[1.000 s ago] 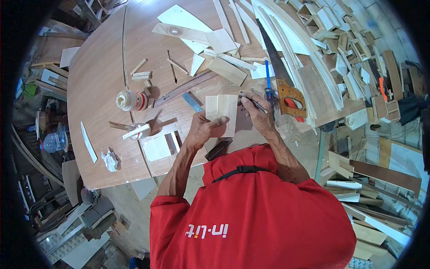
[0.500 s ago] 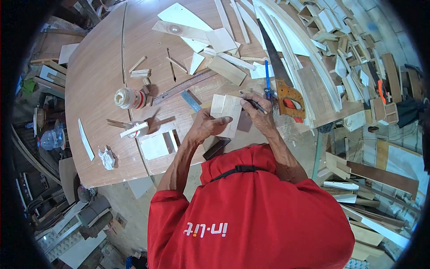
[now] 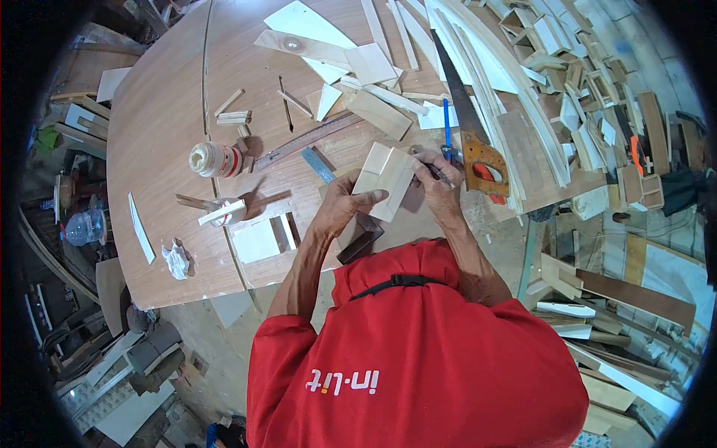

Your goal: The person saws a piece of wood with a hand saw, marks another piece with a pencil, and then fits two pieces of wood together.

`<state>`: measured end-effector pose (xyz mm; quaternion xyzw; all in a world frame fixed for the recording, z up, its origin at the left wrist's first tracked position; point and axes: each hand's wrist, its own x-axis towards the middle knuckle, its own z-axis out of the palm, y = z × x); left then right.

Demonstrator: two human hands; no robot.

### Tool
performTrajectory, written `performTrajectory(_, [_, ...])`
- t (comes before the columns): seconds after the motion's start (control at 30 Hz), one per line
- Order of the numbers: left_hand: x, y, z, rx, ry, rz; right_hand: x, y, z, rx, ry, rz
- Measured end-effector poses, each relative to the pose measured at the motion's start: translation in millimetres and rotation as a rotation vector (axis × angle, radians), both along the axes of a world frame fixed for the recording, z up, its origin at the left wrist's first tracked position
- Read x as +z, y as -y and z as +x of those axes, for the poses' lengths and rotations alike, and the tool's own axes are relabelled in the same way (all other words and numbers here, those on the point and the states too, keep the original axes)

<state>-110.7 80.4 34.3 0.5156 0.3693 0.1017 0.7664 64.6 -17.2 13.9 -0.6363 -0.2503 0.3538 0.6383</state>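
A pale wooden piece (image 3: 383, 183), made up of flat panels, is held tilted above the table's front edge. My left hand (image 3: 342, 204) grips its left side, thumb lying across the face. At its upper right edge, my right hand (image 3: 442, 185) has its fingers closed on the piece, with a dark, thin pencil-like tool also between the fingers. A metal square's blade (image 3: 319, 165) lies just behind my left hand. Below the wooden piece is a dark block (image 3: 361, 239) near my apron.
A handsaw (image 3: 484, 160) and a blue clamp (image 3: 447, 131) lie to the right. Left are a glue jar (image 3: 214, 160), a second container with sticks (image 3: 224, 212), a small wooden frame (image 3: 263, 239) and crumpled tissue (image 3: 176, 260). Wood offcuts (image 3: 377, 113) cover the table's back.
The wooden piece has turned and tilted in my hands. My right hand has shifted slightly right and down, and its tool now points differently.
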Motion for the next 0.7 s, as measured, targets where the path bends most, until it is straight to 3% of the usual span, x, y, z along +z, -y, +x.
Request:
performTrajectory(0.1, [-14,9,0,0.143,0.032,-0.022,-9,1,2,-0.091,-0.072,0.001])
performTrajectory(0.3, [-13,27,28,0.675,0.213,-0.221,-13,0,-4,-0.206,-0.048,0.045])
performTrajectory(0.57, [-18,17,20,0.488,0.173,-0.066,15,15,17,-0.153,-0.012,-0.029])
performTrajectory(0.63, [-20,16,20,0.452,0.138,-0.056,35,18,25,-0.062,0.131,0.057])
performTrajectory(0.7, [-17,17,21,0.444,0.115,0.017,45,16,22,-0.021,0.015,0.169])
